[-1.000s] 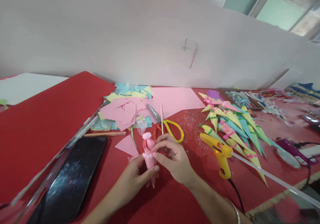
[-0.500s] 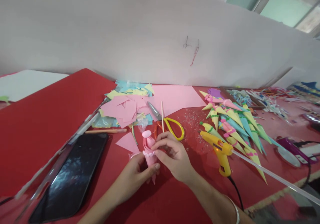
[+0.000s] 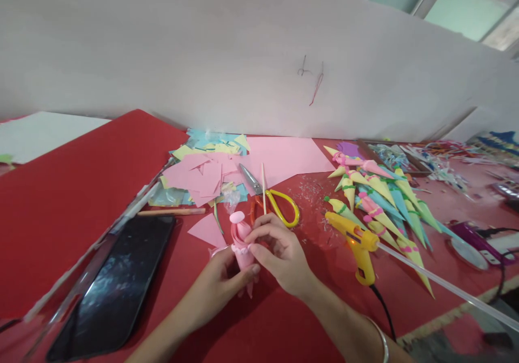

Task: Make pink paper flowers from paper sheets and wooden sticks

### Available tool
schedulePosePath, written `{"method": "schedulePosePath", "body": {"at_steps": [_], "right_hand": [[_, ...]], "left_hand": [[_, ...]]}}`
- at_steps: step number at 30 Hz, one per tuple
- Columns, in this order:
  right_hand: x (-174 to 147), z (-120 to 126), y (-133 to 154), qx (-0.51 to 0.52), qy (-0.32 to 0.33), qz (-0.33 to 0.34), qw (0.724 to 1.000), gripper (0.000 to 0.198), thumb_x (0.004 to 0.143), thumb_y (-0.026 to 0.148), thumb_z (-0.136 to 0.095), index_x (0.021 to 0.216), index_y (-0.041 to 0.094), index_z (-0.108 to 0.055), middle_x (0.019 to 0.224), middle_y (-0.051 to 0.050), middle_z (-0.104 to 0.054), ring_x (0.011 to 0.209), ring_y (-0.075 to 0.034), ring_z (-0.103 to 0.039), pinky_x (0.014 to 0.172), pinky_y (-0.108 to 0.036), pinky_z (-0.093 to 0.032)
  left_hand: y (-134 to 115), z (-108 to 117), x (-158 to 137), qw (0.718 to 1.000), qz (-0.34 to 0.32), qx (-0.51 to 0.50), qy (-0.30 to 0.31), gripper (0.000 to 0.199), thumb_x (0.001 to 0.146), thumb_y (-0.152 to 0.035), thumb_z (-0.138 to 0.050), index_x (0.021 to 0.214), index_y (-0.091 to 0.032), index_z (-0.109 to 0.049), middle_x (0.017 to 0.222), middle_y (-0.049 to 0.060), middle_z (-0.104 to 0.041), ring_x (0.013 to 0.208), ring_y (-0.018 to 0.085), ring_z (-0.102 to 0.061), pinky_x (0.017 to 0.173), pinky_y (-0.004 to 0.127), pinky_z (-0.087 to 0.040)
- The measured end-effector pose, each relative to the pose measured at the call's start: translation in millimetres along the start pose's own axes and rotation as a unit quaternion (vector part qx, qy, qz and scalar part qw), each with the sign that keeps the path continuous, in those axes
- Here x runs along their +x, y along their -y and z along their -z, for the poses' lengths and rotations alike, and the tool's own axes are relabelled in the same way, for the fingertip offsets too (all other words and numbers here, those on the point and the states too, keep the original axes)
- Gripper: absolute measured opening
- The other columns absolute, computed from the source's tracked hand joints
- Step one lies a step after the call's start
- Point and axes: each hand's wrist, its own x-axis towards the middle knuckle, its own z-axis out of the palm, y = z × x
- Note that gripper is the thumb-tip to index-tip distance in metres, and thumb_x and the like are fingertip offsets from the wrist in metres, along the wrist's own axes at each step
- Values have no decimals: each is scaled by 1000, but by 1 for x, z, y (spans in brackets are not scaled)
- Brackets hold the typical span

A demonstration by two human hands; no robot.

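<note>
A small pink foam figure (image 3: 243, 258) with a cone-shaped body, a ruffled collar and a round knob on top stands nearly upright between my hands. My left hand (image 3: 221, 283) is closed around its lower body, thumb across the front. With thumb and fingertips, my right hand (image 3: 279, 252) pinches the figure at its collar and the strands above; the exact contact point is partly hidden. Just beyond the figure lie scissors (image 3: 279, 209) with yellow and orange handles, and a thin pale stick (image 3: 263, 187) rests over them. A pink triangular sheet (image 3: 206, 230) lies behind my left hand.
A yellow glue gun (image 3: 357, 244) with a long clear glue stick lies to the right, beside a pile of coloured foam cones (image 3: 377, 195). On the left are a black phone (image 3: 117, 282) and a red board (image 3: 89, 190). Pink sheet scraps (image 3: 194, 173) lie at the back.
</note>
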Motion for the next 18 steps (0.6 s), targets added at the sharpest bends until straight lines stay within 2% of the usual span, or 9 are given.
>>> {"method": "schedulePosePath", "body": {"at_steps": [4, 7, 10, 12, 15, 18], "right_hand": [[1, 1, 1, 3, 0, 11, 1000, 11, 74, 19, -54, 81, 22, -61, 87, -2, -48, 76, -12, -51, 68, -25, -44], [3, 3, 2, -5, -27, 20, 999, 14, 78, 20, -46, 85, 22, -58, 83, -1, -51, 77, -13, -51, 68, -25, -44], [6, 8, -1, -65, -73, -14, 995, 13, 77, 16, -44, 80, 20, -56, 77, 0, -51, 72, -12, -51, 64, -23, -42], [7, 12, -4, -130, -71, -29, 988, 14, 74, 10, -44, 74, 20, -55, 73, 0, -52, 69, -12, -52, 62, -23, -41], [8, 17, -7, -244, 10, -36, 969, 19, 68, 4, -45, 71, 19, -56, 71, 0, -55, 67, -12, -51, 63, -24, -40], [7, 21, -8, -304, 114, -50, 944, 22, 67, 2, -48, 75, 18, -60, 73, 0, -57, 65, -11, -50, 61, -22, -39]], "left_hand": [[1, 1, 0, 1000, 6, 6, 1, 23, 71, -36, -53, 57, -18, -50, 49, -2, -54, 46, 11, -46, 46, 22, -38], [1, 2, 0, 999, 19, -38, -7, 24, 69, -39, -55, 61, -17, -51, 50, -3, -53, 42, 9, -46, 42, 20, -37], [0, 4, 1, 993, 32, -108, -33, 27, 67, -43, -57, 72, -16, -52, 51, -5, -51, 35, 6, -41, 34, 18, -32], [0, 5, 2, 987, 31, -140, -68, 29, 66, -43, -57, 77, -16, -52, 50, -6, -50, 32, 5, -39, 31, 17, -30], [-1, 5, 4, 980, 27, -157, -120, 25, 67, -40, -57, 73, -16, -51, 49, -7, -50, 31, 4, -38, 31, 16, -29], [-1, 4, 6, 976, 25, -164, -139, 24, 68, -39, -56, 71, -16, -50, 48, -7, -49, 31, 4, -37, 33, 16, -30]]}}
